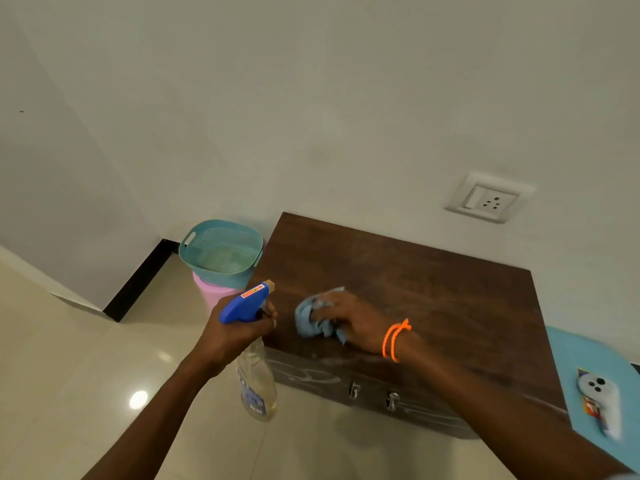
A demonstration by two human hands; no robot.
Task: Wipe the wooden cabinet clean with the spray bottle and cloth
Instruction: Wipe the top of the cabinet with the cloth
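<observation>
A dark wooden cabinet [415,292] stands against the white wall, its top dusty and streaked. My left hand [239,330] grips the neck of a clear spray bottle [258,386] with a blue trigger head, held just off the cabinet's left front corner, nozzle pointing toward the top. My right hand [356,320], an orange band on its wrist, presses a crumpled light blue cloth [311,317] onto the cabinet top near its left front edge.
A teal plastic basket [221,251] sits on a pink stool [214,296] left of the cabinet. Two metal handles [374,394] are on the cabinet front. A blue surface [575,355] holding a phone lies at right. A wall socket [490,199] is above.
</observation>
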